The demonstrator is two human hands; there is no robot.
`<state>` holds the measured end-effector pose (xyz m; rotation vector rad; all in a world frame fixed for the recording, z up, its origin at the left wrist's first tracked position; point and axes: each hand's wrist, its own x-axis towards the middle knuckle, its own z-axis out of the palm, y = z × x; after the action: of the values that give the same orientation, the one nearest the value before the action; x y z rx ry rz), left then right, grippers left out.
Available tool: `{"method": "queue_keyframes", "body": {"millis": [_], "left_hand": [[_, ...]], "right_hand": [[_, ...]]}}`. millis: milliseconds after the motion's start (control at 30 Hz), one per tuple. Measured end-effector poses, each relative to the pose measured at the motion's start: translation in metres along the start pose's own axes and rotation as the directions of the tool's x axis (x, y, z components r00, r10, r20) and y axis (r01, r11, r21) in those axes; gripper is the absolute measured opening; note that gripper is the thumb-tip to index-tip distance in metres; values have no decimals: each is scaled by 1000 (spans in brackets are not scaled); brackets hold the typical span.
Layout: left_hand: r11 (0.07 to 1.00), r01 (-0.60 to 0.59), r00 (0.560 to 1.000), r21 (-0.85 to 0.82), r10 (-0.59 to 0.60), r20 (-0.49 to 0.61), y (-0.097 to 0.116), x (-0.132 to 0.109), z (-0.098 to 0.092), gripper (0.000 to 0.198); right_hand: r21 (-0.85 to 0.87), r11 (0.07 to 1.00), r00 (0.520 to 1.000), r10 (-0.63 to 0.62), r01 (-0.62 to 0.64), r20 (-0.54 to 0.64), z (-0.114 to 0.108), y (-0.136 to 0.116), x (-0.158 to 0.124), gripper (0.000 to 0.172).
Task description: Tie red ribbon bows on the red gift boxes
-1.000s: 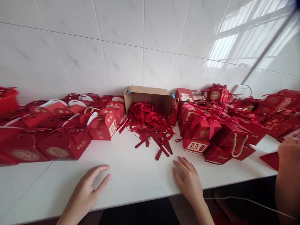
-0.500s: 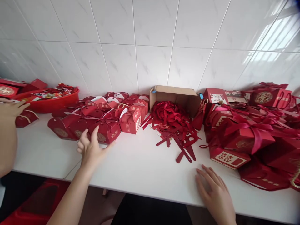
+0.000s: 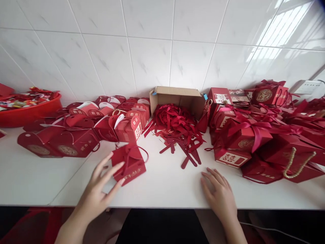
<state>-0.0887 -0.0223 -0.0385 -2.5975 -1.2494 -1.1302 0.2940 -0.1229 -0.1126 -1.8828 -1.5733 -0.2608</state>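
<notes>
A small red gift box [image 3: 130, 169] with gold lettering and a cord handle stands tilted on the white table [image 3: 167, 189], a little in front of the row. My left hand [image 3: 101, 184] grips its left side, thumb at the front and fingers spread over the back and top. My right hand [image 3: 219, 195] rests on the table palm down, fingers stretched out and holding nothing. Further back lies a heap of dark red ribbons [image 3: 177, 118], spilling from an open cardboard carton [image 3: 176, 90]. Flat red strips [image 3: 189, 159] trail in front of it.
Several more red boxes [image 3: 78, 144] line the left side, some with open flaps. A red basin [image 3: 27, 113] of wrapped sweets sits at far left. Stacked boxes tied with bows [image 3: 250, 135] fill the right. Behind everything rises a white tiled wall [image 3: 149, 64].
One gift box has come out of the front row, toward me and to the right, with my left hand at it. The view has swung right; the other person's arm is out of sight.
</notes>
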Motion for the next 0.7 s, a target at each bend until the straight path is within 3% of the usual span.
{"method": "queue_keyframes", "body": {"millis": [133, 233, 400, 500, 600, 700], "left_hand": [[972, -137, 990, -192, 133, -38, 38, -2, 31, 46], [955, -182, 983, -233, 175, -52, 49, -1, 47, 45], [946, -128, 991, -297, 131, -9, 50, -2, 49, 30], [937, -122, 992, -327, 105, -67, 52, 0, 50, 44], [973, -118, 990, -197, 101, -95, 57, 4, 55, 57], [981, -133, 989, -143, 123, -79, 59, 5, 57, 57]], "right_hand": [[11, 1000, 1000, 26, -26, 5, -1, -1, 2, 32], [8, 1000, 1000, 26, -26, 6, -1, -1, 3, 31], [2, 999, 998, 49, -50, 33, -4, -3, 4, 30], [11, 998, 997, 57, -58, 44, -5, -3, 3, 30], [18, 999, 998, 49, -49, 43, -4, -1, 1, 31], [-1, 999, 997, 43, -43, 64, -5, 1, 1, 32]]}}
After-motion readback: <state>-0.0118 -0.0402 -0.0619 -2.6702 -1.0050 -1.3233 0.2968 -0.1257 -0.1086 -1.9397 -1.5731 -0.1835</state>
